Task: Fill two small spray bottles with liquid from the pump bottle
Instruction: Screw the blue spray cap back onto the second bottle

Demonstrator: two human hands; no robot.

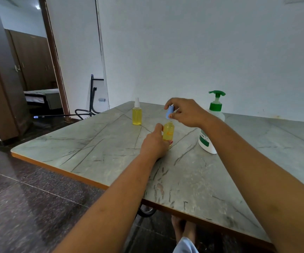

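— Bottle (pixel 168 132) looks full; our left hand (pixel 154 143) grips it on the bench (pixel 92 143), right hand (pixel 185 112) pinches the cap (pixel 169 112) just above.
— Capping, then. We lower straight, then twist.

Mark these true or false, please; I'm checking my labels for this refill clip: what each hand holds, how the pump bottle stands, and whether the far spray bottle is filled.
1. The left hand grips a small bottle of yellow liquid. True.
2. The pump bottle stands upright on the table. True.
3. The right hand presses down on the pump bottle's top. False: it pinches a blue cap just above the small bottle.
4. The far spray bottle is empty. False: it holds yellow liquid.
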